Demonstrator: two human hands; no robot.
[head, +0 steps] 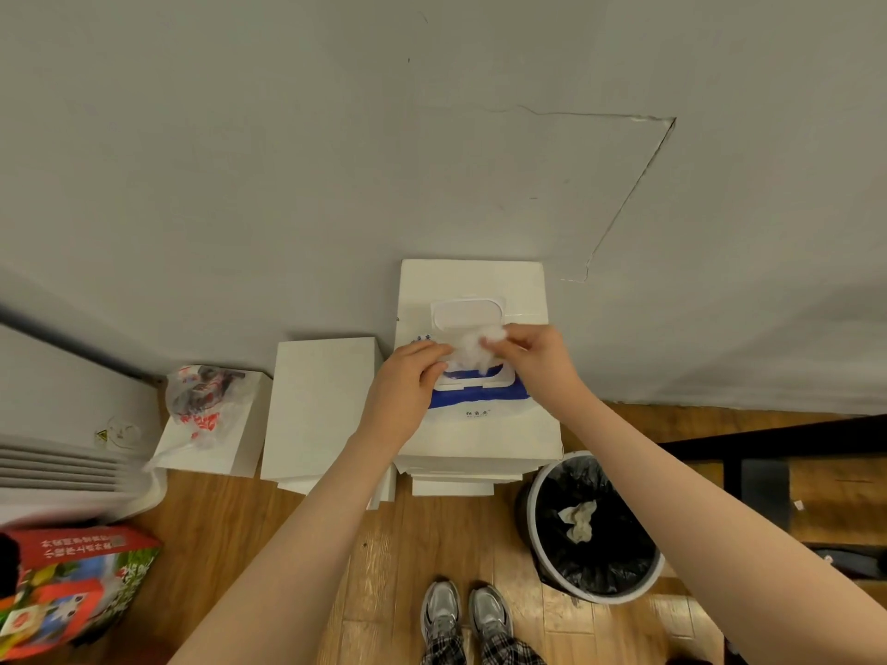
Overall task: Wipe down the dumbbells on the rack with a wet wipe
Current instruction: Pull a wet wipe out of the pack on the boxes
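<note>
A person stands over a wet-wipe pack (pixel 473 400) lying flat on the tallest stack of white boxes (pixel 480 439) against a grey wall (pixel 288 160). The pack's long axis runs away from the person toward the wall, and its hinged lid (pixel 468 313) is flipped open toward the wall. The right hand (pixel 533 357) pinches a crumpled white wet wipe (pixel 473 348) between thumb and fingers, just above the pack's opening. The left hand (pixel 408 391) rests on the pack's near-left side, fingers curled down at the edge of the opening and touching the wipe; whether they grip it cannot be told. A lower white box (pixel 317 405) stands just left of the stack, and a further one carries a crumpled plastic bag (pixel 201 400). To the right, on the wooden floor (pixel 384 544), a round bin (pixel 593 530) lined with a black bag holds one wadded wipe (pixel 578 520). Grey trainers (pixel 465 611) show below, and a red printed carton (pixel 72 587) sits at lower left.
</note>
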